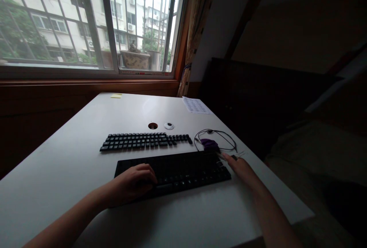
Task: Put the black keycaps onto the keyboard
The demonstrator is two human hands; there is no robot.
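Observation:
A black keyboard (183,167) lies at a slight slant on the white desk. My left hand (137,181) rests over its left part, fingers bent and closed against it. At the keyboard's right end, my right hand (236,164) pinches a slim tool with thin wire ends, which looks like a wire keycap puller (220,161); part of it is hidden by the fingers. Behind the keyboard, loose black keycaps (137,141) stand in rows laid out like a keyboard. A purple cloth (210,144) touches the keyboard's back right, beside a coiled black cable (226,135).
The white desk (63,152) has a round hole (153,126) with its white cover (169,126) beside it. A printed sheet (196,106) lies at the back right, yellow sticky notes (116,96) at the back left. A barred window (86,22) is beyond.

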